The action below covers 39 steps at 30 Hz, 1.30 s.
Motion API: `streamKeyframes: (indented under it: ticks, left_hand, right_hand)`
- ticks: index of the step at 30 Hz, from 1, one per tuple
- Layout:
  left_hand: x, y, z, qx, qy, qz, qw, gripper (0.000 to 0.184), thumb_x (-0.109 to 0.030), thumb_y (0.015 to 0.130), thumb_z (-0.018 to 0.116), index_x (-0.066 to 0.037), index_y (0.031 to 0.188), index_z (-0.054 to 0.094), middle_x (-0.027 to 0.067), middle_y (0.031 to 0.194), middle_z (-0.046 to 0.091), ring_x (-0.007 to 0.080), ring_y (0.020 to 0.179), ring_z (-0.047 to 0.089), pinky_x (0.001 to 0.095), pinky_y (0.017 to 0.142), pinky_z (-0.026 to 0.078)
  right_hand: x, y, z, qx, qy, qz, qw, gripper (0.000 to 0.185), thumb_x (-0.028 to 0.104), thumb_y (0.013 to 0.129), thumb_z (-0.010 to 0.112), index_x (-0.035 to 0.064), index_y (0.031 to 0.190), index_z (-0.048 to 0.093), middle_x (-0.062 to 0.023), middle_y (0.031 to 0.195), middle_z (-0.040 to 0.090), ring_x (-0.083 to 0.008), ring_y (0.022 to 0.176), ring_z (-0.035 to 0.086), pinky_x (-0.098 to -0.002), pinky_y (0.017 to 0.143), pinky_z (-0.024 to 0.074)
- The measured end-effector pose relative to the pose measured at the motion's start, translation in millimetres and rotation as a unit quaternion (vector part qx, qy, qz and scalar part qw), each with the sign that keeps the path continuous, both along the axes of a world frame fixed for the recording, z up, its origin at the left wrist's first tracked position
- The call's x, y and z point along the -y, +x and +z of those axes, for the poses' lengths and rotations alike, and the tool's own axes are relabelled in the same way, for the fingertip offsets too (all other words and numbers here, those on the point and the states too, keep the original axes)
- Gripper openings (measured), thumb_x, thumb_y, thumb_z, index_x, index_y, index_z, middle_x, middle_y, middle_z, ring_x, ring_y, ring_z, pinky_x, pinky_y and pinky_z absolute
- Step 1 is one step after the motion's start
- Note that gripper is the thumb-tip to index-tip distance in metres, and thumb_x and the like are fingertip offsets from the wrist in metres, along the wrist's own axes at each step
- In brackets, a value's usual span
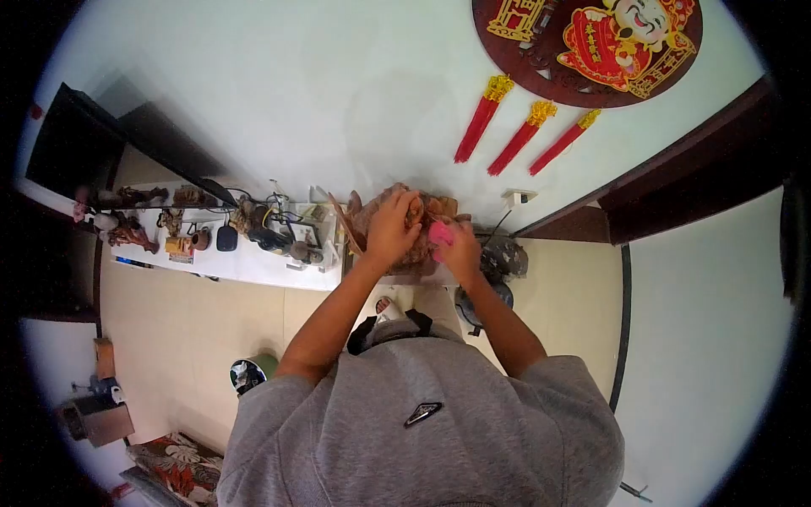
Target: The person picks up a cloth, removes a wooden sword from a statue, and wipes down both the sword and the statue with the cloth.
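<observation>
A brown wooden carving (359, 211) with an uneven, branching outline stands against the wall in front of me. My left hand (393, 228) lies over its upper middle, fingers curled round a knobbly part. My right hand (460, 255) is closed on a bright pink cloth (440, 233), held against or close to the carving's right side. The two hands are a short way apart. My palms and the covered part of the carving are hidden.
To the left, a white cabinet top (279, 269) holds small ornaments, a teapot (200, 238) and cables below a television (72, 144). A green bin (253, 372) stands on the floor. Dark bagged items (504, 258) sit right of the carving. A round wall decoration (583, 46) with red tassels hangs above.
</observation>
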<state>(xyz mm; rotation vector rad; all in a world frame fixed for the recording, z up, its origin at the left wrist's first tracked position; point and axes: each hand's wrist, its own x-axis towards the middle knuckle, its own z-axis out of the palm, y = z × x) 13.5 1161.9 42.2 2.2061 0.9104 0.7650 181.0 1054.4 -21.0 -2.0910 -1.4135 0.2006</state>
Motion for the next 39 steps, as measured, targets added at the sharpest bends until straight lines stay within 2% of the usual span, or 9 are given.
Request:
streamKeyframes:
  ticks: [2, 5, 12, 15, 20, 23, 27, 33, 39]
  left_hand:
    - [3.2, -1.5, 3.8, -0.022, -0.009, 0.006, 1.000, 0.069, -0.009, 0.075, 0.074, -0.008, 0.138, 0.045, 0.0228, 0.139, 0.048, 0.0418, 0.129, 0.046, 0.0462, 0.108, 0.039]
    - [1.8, -0.2, -1.7, -0.001, 0.005, 0.014, 1.000, 0.069, -0.008, 0.076, 0.073, -0.009, 0.139, 0.045, 0.0230, 0.141, 0.047, 0.0419, 0.130, 0.046, 0.0457, 0.109, 0.038]
    - [2.0, -1.0, 1.4, -0.013, 0.008, 0.006, 1.000, 0.069, -0.008, 0.077, 0.072, -0.009, 0.139, 0.044, 0.0229, 0.144, 0.045, 0.0426, 0.131, 0.044, 0.0462, 0.108, 0.038]
    - [0.5, -1.8, 0.9, -0.003, 0.078, 0.010, 0.997, 0.067, -0.010, 0.075, 0.074, -0.010, 0.135, 0.046, 0.0210, 0.134, 0.050, 0.0429, 0.115, 0.055, 0.0476, 0.094, 0.048]
    - [-0.2, -2.6, 9.7, -0.006, -0.032, 0.025, 0.999, 0.073, -0.013, 0.076, 0.077, -0.006, 0.140, 0.042, 0.0236, 0.136, 0.051, 0.0432, 0.126, 0.048, 0.0476, 0.105, 0.040]
    - [2.2, -5.1, 2.4, 0.014, -0.084, 0.040, 0.996, 0.076, -0.013, 0.075, 0.078, -0.003, 0.140, 0.041, 0.0238, 0.134, 0.053, 0.0438, 0.123, 0.050, 0.0476, 0.104, 0.041]
    - [-5.8, -8.5, -13.2, 0.074, 0.021, 0.023, 0.997, 0.078, -0.009, 0.069, 0.081, -0.003, 0.137, 0.044, 0.0242, 0.119, 0.061, 0.0430, 0.109, 0.060, 0.0473, 0.091, 0.048]
    - [-6.8, -11.1, -18.7, 0.116, -0.058, -0.007, 0.992, 0.081, -0.005, 0.068, 0.081, -0.004, 0.140, 0.043, 0.0216, 0.133, 0.055, 0.0408, 0.123, 0.052, 0.0457, 0.105, 0.042]
    - [-6.8, -9.4, -6.2, 0.008, -0.035, 0.032, 0.999, 0.079, -0.006, 0.069, 0.080, -0.003, 0.140, 0.044, 0.0210, 0.132, 0.056, 0.0409, 0.120, 0.054, 0.0456, 0.101, 0.044]
  right_hand:
    - [12.1, 18.5, -10.8, -0.012, -0.054, -0.038, 0.998, 0.033, 0.012, 0.078, 0.070, 0.0059, 0.110, 0.065, -0.0163, 0.104, 0.057, -0.0388, 0.094, 0.062, -0.0450, 0.078, 0.0519]
    - [14.8, 21.8, -18.2, -0.017, 0.040, 0.005, 0.999, 0.032, 0.012, 0.079, 0.068, 0.0058, 0.110, 0.064, -0.0166, 0.107, 0.057, -0.0394, 0.095, 0.061, -0.0459, 0.078, 0.0519]
    - [-16.6, -17.3, 1.0, -0.048, 0.043, 0.053, 0.997, 0.034, 0.013, 0.079, 0.068, 0.0048, 0.112, 0.063, -0.0155, 0.115, 0.056, -0.0387, 0.098, 0.061, -0.0464, 0.082, 0.0521]
    - [-5.3, -7.7, 0.3, -0.037, 0.027, 0.035, 0.998, 0.034, 0.012, 0.079, 0.066, 0.0042, 0.113, 0.063, -0.0164, 0.112, 0.057, -0.0386, 0.099, 0.061, -0.0452, 0.082, 0.0515]
    - [4.9, 37.4, -15.2, -0.024, 0.017, -0.001, 1.000, 0.040, 0.009, 0.078, 0.066, 0.0066, 0.117, 0.061, -0.0183, 0.120, 0.053, -0.0394, 0.107, 0.058, -0.0446, 0.089, 0.0509]
    - [-17.4, 9.4, 48.2, -0.135, 0.180, 0.079, 0.971, 0.047, 0.002, 0.076, 0.064, 0.0082, 0.123, 0.060, -0.0187, 0.126, 0.049, -0.0390, 0.116, 0.053, -0.0412, 0.097, 0.0463]
    - [-46.5, -35.1, 60.8, -0.136, 0.192, 0.133, 0.963, 0.051, -0.004, 0.075, 0.061, 0.0092, 0.124, 0.060, -0.0183, 0.130, 0.046, -0.0382, 0.123, 0.047, -0.0409, 0.105, 0.0394]
    - [-41.1, -29.9, 76.4, -0.115, 0.141, 0.177, 0.967, 0.042, -0.002, 0.075, 0.059, 0.0093, 0.115, 0.066, -0.0170, 0.129, 0.051, -0.0377, 0.116, 0.053, -0.0420, 0.101, 0.0440]
    - [-66.7, -0.9, 102.9, -0.081, 0.146, 0.175, 0.970, 0.037, -0.001, 0.073, 0.059, 0.0095, 0.107, 0.068, -0.0156, 0.126, 0.055, -0.0370, 0.113, 0.055, -0.0422, 0.099, 0.0459]
